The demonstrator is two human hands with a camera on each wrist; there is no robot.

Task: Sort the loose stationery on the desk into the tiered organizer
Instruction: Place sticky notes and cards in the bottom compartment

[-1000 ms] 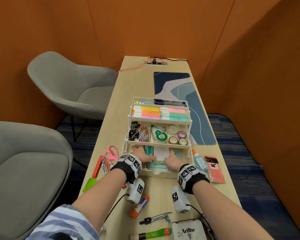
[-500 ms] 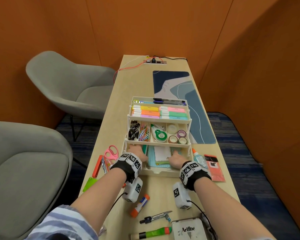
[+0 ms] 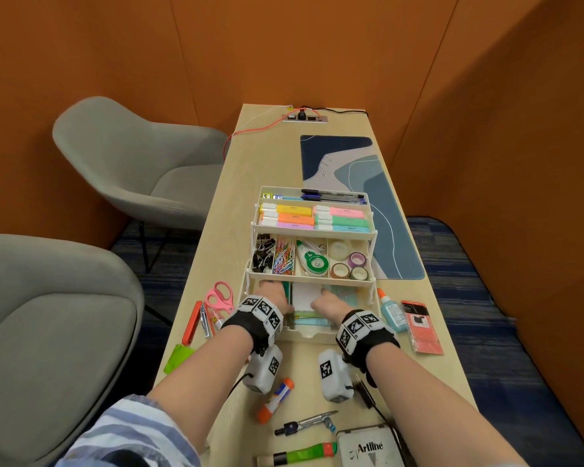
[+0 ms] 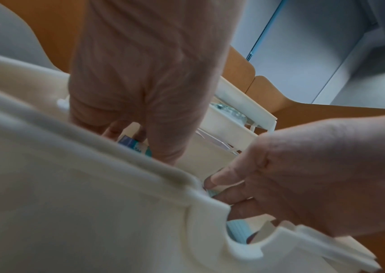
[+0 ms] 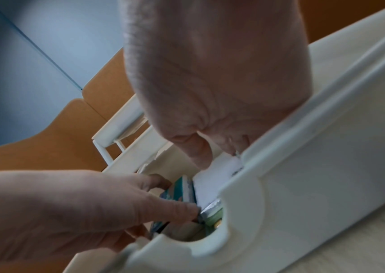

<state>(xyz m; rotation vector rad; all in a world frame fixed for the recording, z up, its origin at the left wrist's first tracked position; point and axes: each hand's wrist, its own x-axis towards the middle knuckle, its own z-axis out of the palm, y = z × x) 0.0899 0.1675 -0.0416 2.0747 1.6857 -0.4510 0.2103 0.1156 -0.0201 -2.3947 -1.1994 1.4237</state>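
The white tiered organizer [image 3: 312, 277] stands mid-desk, with highlighters on top and clips and tapes in the middle tier. Both hands reach into its bottom tier. My left hand [image 3: 274, 297] is at the left end. In the right wrist view, the thumb and fingers of the left hand [image 5: 74, 205] pinch a teal notebook [image 5: 177, 188] standing on edge. My right hand [image 3: 331, 303] is beside it, its fingers [image 5: 201, 153] on a white notepad [image 5: 219, 168] and curled at its edge. The organizer's front wall [image 4: 70, 203] hides the tier's floor.
Pink scissors [image 3: 219, 298], an orange stapler [image 3: 192, 323] and a green item [image 3: 178, 357] lie left of the organizer. A glue bottle [image 3: 390, 311] and red pack [image 3: 420, 326] lie to its right. Nearer me are a glue stick [image 3: 277, 399], compass [image 3: 305, 423], green marker [image 3: 304, 455] and Artline tin [image 3: 368, 448].
Both hands stay inside the bottom tier. They spread apart off the flat white pad, and the left hand now holds the teal notebook on edge at the left end.
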